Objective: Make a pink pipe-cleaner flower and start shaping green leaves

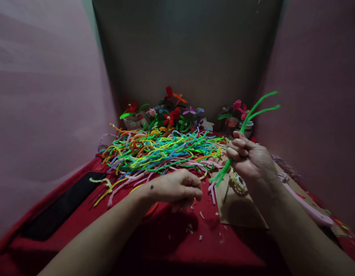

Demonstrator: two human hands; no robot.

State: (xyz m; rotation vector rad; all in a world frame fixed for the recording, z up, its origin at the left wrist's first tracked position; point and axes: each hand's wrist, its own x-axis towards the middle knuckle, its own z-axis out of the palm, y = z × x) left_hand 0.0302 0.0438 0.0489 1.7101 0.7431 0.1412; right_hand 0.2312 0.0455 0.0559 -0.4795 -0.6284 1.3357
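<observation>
My right hand (248, 157) is closed around a few bright green pipe cleaners (259, 102). Their upper ends fan apart above the fist and their lower ends stick out below it, over a piece of brown cardboard (240, 211). My left hand (177, 188) hovers over the red cloth with its fingers curled downward; whatever they hold, if anything, is hidden. Just under that wrist, an orange-red curved piece (151, 210) shows in part. Beyond both hands spreads a large heap of mixed-colour pipe cleaners (163, 149).
Pipe-cleaner flowers (171, 115) stand along the back, with a jar (247, 128) at right. A black flat object (62, 207) lies at left. A yellow-rimmed spool (240, 183) rests on the cardboard. A pink tool handle (306, 205) is at right. Scraps dot the red cloth (177, 249).
</observation>
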